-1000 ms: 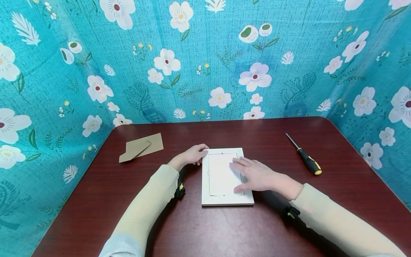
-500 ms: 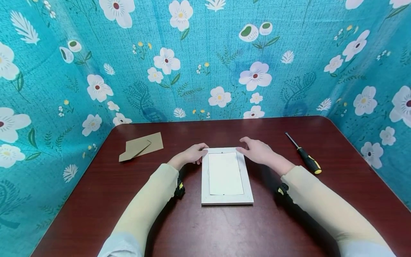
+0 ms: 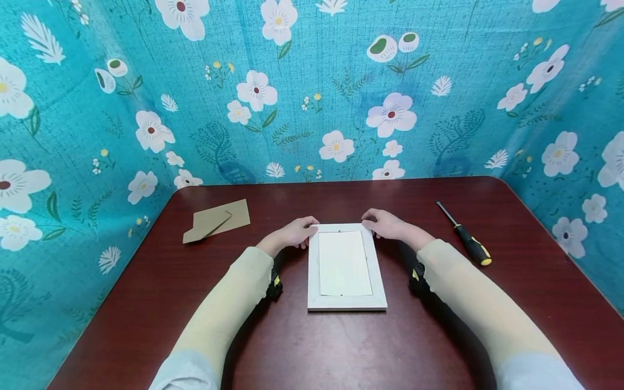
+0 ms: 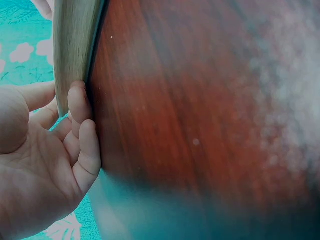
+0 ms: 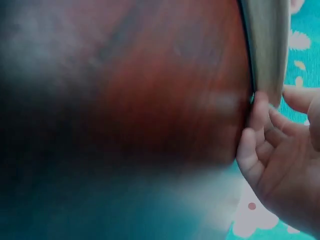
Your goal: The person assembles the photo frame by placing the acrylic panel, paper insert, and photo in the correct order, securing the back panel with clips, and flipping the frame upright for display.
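Both hands have hold of a white frame (image 3: pixel 314 271): the left hand (image 3: pixel 292 234) grips its far left corner and the right hand (image 3: pixel 382 224) its far right, thumbs on top, fingers curled about the edges. Beyond them and to either side hangs a turquoise cloth (image 3: pixel 302 149), softly rippled, printed with white and lilac flowers, feathery leaves and small yellow buds. Below them spreads a dark reddish-brown table (image 3: pixel 302 352), its wood grain faint, its far corners rounded, a pale sheen showing on the stretch nearer the person. Cream sleeves (image 3: pixel 229 303) run back from both wrists. Between the hands and toward the person lies the frame, with a pale sheet (image 3: pixel 344 264) inside its border. Left of the left hand and a little farther off is brown cardboard (image 3: pixel 214 219), one part overlapping another. Right of the right hand rests a black-and-yellow screwdriver (image 3: pixel 468 238), tip pointing away. Small black devices (image 3: pixel 274 286) sit under the wrists
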The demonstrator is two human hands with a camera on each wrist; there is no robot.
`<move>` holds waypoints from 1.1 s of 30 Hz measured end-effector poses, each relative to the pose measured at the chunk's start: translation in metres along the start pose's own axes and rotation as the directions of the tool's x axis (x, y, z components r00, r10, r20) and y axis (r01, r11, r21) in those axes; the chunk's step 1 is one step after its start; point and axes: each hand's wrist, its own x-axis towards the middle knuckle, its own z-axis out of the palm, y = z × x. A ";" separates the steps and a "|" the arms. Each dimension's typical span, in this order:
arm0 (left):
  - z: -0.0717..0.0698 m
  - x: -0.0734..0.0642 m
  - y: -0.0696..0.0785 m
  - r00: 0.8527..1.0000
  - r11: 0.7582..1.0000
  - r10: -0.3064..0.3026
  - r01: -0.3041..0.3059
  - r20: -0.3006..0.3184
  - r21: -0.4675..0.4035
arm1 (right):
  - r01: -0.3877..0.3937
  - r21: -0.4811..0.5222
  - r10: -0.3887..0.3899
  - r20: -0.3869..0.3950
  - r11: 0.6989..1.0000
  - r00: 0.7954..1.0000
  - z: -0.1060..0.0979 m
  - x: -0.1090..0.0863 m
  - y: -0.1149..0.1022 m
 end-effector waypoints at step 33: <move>-0.002 0.002 -0.004 1.000 1.000 0.027 -0.027 0.013 0.008 | -0.137 0.227 0.123 0.074 0.964 0.990 -0.004 0.007 0.009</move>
